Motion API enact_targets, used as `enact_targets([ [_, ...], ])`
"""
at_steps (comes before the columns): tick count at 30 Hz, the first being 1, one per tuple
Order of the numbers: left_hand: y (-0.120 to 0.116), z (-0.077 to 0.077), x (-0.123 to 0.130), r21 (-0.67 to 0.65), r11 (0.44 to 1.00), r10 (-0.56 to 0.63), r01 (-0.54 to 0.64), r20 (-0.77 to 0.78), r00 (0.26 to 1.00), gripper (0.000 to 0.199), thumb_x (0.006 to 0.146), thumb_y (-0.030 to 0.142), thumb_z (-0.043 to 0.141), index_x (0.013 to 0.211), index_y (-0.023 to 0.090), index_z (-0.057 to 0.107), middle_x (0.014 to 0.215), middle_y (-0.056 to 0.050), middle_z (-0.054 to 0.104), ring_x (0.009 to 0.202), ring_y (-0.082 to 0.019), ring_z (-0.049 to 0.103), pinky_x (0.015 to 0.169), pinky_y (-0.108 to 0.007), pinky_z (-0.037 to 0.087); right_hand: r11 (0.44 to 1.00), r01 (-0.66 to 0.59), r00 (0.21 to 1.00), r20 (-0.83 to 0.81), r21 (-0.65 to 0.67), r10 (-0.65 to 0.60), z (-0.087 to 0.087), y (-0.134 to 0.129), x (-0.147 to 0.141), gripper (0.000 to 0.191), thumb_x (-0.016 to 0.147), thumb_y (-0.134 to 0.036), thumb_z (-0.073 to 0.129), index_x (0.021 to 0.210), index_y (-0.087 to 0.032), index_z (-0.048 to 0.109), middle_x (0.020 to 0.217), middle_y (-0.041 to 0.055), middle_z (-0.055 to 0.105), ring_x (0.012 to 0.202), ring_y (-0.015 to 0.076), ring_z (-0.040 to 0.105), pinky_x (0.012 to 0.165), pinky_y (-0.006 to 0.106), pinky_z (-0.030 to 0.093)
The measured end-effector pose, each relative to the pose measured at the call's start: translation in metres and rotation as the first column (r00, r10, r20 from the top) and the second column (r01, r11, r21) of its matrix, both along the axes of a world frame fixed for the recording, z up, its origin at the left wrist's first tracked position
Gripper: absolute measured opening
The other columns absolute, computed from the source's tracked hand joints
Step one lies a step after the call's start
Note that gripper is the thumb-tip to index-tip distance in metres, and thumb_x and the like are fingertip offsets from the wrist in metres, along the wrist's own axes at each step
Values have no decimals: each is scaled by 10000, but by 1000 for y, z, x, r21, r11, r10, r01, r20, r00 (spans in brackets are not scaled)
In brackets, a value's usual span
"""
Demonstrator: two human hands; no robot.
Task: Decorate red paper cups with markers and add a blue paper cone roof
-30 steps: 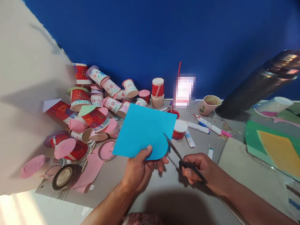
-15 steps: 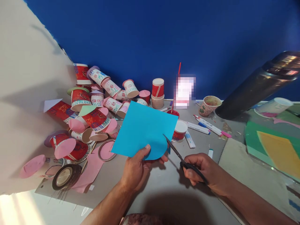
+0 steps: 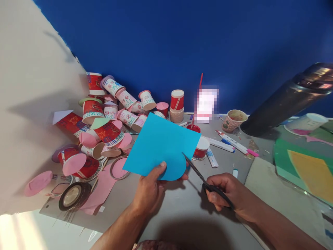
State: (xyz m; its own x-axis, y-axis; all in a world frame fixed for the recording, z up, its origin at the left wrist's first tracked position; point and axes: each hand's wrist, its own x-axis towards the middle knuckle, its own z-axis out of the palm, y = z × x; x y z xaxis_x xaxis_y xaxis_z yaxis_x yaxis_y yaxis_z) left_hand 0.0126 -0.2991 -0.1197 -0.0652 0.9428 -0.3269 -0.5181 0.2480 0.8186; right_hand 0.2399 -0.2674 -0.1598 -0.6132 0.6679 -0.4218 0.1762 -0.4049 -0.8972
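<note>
A sheet of bright blue paper (image 3: 163,142) is pinched in my left hand (image 3: 151,184), the thumb on top and the fingers underneath. Its lower right part has a rounded cut edge. My right hand (image 3: 223,192) is closed round the black handles of a pair of scissors (image 3: 199,173). The scissors' blades reach the paper from the right, with the tip over the sheet near the top of the curved cut. Behind the paper's right corner stands a red and white cup (image 3: 201,149).
Many decorated paper cups (image 3: 111,133) are heaped at the left, beside a roll of black tape (image 3: 71,198) and pink paper (image 3: 101,191). Markers (image 3: 234,142), a patterned cup (image 3: 234,121) and a black bottle (image 3: 281,104) stand or lie at the right, near green and yellow sheets (image 3: 309,170).
The view has shifted slightly. The curved paper piece that hung below the right edge is no longer visible beside the blades. Both hands keep their grip.
</note>
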Motion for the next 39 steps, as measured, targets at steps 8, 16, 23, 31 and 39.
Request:
enact_targets([
  [8,-2,5,-5,6,997,-76,77,-96,992,323,878,360,704,932,60,811,893,-200,822,905,-366,797,863,-425,605,999,-40,999,12,29,40,3,2,3,698,575,-852,816,661,-192,604,520,-21,533,485,99,429,518,258,305],
  [16,0,-2,-6,4,998,-65,65,-32,997,255,853,347,744,934,112,802,908,-161,830,866,-349,805,819,-432,629,998,-49,999,4,42,49,2,3,4,707,585,-857,813,672,-181,624,528,-12,550,488,97,432,516,254,324],
  [23,0,2,-7,-12,997,-71,71,-42,997,220,848,317,752,899,112,810,911,-161,833,924,-358,801,802,-400,626,998,-51,999,0,34,51,0,3,6,692,608,-846,809,668,-184,616,524,-10,552,484,99,426,519,256,313],
  [31,0,-2,-9,9,995,-97,98,-51,994,336,868,351,717,1036,70,795,983,-200,827,938,-376,800,866,-462,631,998,-50,999,-2,33,50,-3,3,9,649,620,-793,838,652,-184,616,518,-20,532,480,103,450,513,252,323],
  [39,1,-1,-6,56,998,-2,7,-93,996,373,844,387,786,1092,113,737,1008,-161,825,696,-300,784,714,-445,650,999,-31,1000,-1,43,31,-3,2,10,652,636,-791,836,656,-173,629,520,-7,560,492,103,469,519,246,339],
])
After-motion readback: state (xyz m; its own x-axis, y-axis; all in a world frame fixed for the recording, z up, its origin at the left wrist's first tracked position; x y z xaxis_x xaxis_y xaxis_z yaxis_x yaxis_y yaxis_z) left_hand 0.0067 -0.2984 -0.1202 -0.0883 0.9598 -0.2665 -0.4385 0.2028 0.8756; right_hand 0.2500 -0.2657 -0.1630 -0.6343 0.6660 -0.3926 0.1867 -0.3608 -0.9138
